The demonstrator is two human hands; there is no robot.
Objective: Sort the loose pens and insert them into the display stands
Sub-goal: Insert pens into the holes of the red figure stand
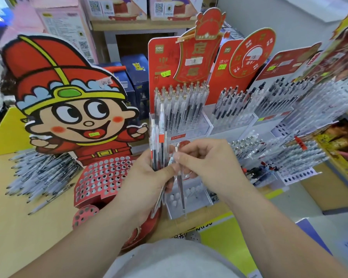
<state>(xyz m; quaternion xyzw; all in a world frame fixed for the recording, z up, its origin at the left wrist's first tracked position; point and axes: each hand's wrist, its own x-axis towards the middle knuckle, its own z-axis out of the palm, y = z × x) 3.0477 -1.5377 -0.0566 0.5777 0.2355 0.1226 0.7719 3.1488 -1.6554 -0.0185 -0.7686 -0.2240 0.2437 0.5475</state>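
My left hand [147, 177] grips a bunch of clear pens [158, 137] that stand upright above my fist. My right hand [205, 161] pinches a single clear pen [180, 189] that points down, right beside the bunch. Under my hands stands a white display stand with holes [189, 197]. A heap of loose pens [40, 173] lies on the table at the left. The red cartoon-figure stand [100, 177] has a perforated front with many bare holes. Behind my hands a red-backed stand [181, 109] holds rows of clear pens.
More red-backed stands full of pens [269, 101] run to the right. A white holed strip [297, 175] lies at the right. Blue boxes [137, 77] and pink cartons [68, 27] stand at the back. A yellow sheet [225, 233] lies near my body.
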